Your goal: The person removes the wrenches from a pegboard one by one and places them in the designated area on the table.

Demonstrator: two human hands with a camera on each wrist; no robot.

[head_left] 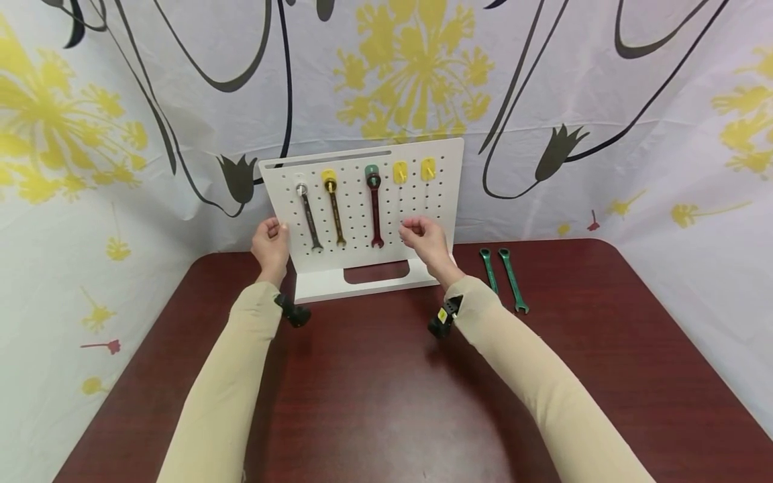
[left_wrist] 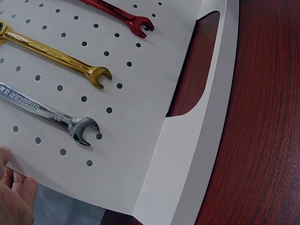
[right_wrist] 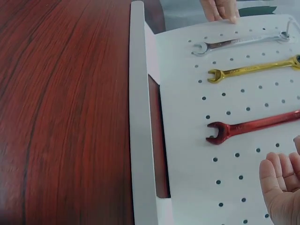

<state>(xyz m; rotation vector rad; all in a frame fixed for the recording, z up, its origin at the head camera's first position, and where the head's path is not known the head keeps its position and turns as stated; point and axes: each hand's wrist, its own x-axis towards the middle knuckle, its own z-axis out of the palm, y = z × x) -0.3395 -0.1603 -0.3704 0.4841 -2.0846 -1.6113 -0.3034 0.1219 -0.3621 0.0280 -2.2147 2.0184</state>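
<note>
My left hand grips the left edge of a white pegboard that leans on its foot. In the left wrist view its fingers curl at that edge. Three combination wrenches hang on hooks: a silver wrench, a gold wrench and a red wrench. To the right of the red wrench, my right hand is in front of the board's lower part. Its fingers are loosely bent and hold nothing, as the right wrist view also shows.
Two yellow hooks, a left one and a right one, carry nothing. Two green wrenches lie on the dark red table, right of the board. Behind stands a cloth with yellow flower prints.
</note>
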